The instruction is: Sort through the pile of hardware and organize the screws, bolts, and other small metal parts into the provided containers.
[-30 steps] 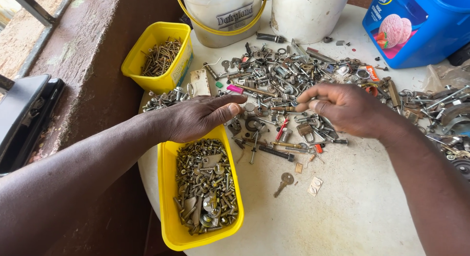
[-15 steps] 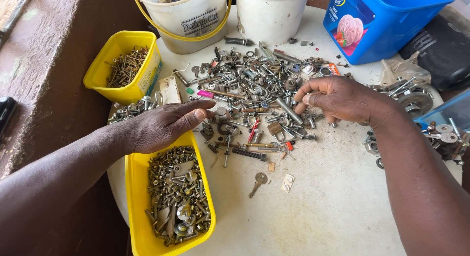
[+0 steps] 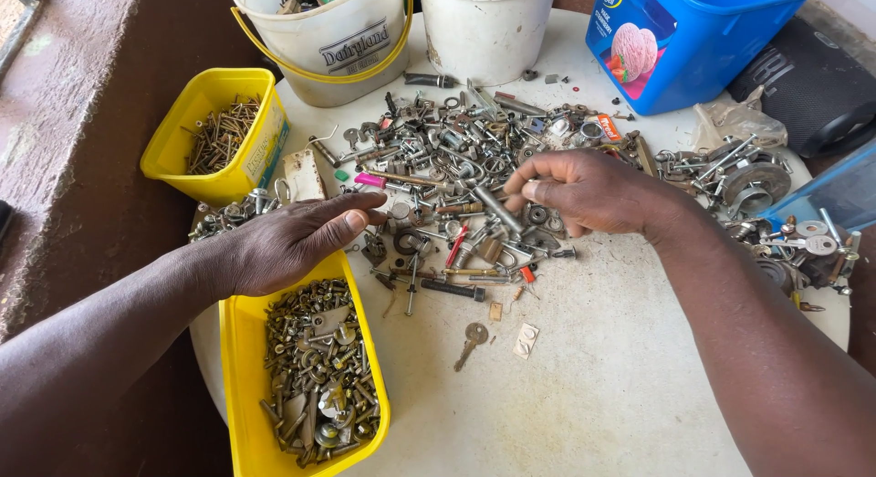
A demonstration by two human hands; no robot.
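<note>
Hands (image 3: 301, 240) hide part of hardware pile (image 3: 456, 157).

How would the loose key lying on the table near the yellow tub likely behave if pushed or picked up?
The key looks like flat metal, so it would probably slide, not roll. It lies flush on the white table, so it may be fiddly to lift by an edge. It seems stiff and light.

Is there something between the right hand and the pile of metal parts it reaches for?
Nothing visible stands between them. The right hand is already on the pile of metal parts, its fingertips among the pieces.
</note>
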